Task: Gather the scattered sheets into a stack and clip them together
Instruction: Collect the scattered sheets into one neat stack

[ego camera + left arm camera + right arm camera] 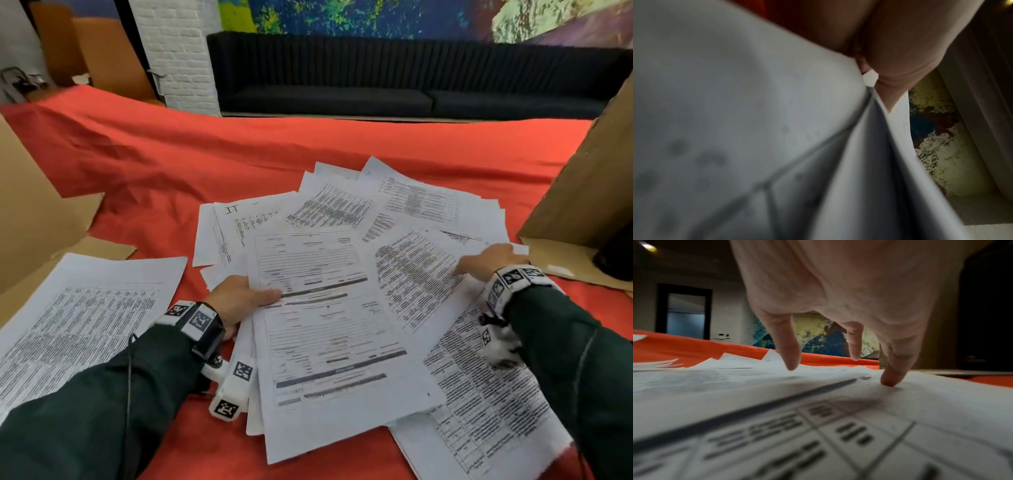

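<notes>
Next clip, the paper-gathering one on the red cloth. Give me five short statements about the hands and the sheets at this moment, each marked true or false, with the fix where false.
1. The left hand grips the edge of a form sheet, thumb on top. True.
2. The right hand holds a binder clip. False: its fingertips press straight down on the sheets, and no clip shows in any view.
3. The sheets are already squared into one neat stack. False: the pile of sheets is fanned out at many angles.
4. One printed sheet lies apart, left of the left arm. True.
5. The table is covered by a blue cloth. False: the cloth is red.
</notes>
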`<state>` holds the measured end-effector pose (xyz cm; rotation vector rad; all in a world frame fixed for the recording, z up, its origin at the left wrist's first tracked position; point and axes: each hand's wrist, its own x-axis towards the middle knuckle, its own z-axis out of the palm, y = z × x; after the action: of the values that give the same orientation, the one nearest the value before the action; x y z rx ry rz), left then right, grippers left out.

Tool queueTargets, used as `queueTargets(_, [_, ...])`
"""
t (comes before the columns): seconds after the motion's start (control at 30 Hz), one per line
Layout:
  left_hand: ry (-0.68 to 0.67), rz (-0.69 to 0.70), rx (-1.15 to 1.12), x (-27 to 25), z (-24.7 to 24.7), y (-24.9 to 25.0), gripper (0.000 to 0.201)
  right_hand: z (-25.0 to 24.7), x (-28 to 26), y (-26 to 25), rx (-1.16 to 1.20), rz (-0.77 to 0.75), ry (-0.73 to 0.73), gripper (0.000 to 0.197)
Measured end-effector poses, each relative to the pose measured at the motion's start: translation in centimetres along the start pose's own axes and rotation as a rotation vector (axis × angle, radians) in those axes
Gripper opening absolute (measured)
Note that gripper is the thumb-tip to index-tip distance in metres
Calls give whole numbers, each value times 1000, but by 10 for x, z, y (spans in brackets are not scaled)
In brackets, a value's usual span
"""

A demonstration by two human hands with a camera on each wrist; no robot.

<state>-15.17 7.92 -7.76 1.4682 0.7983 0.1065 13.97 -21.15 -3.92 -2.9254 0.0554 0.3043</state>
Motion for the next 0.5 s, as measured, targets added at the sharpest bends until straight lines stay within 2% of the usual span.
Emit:
queueTargets(0.13, [-33,11,40,3,0,-1,23,-2,15,9,186,23,-43,103])
queueTargets(0.2, [-29,19,43,4,0,-2,26,-2,19,7,283,45,-35,108])
queueTargets(0.23, [-25,22,46,5,-1,-2,28,-1,21,8,347,52,-10,102])
queueTargets(0.33, [-25,35,48,8,-2,-5,31,-3,27,10,545,22,139,61])
queueTargets(0.43, [-29,28,28,8,-2,-6,30,-7,23,9,639,-94,163,31])
queueTargets(0.5, [-33,24,13,8,-2,-5,31,-19,15,5,700,-170,242,21])
